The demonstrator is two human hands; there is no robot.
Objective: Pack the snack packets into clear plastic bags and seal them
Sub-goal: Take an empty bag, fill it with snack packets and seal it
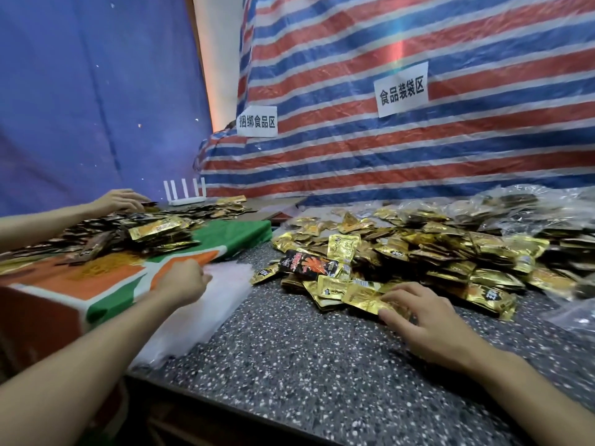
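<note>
A big heap of gold snack packets lies on the speckled grey table, with one black and red packet near its left edge. My right hand reaches into the near edge of the heap, fingers and thumb pinching a gold packet. My left hand is curled at the edge of a stack of clear plastic bags on the table's left side and pinches the top bag. Filled clear bags lie at the back right.
Another person's hand works in a second heap of dark and gold packets on a green, orange and white cloth at the left. A white router stands at the back. A striped tarp with paper signs hangs behind.
</note>
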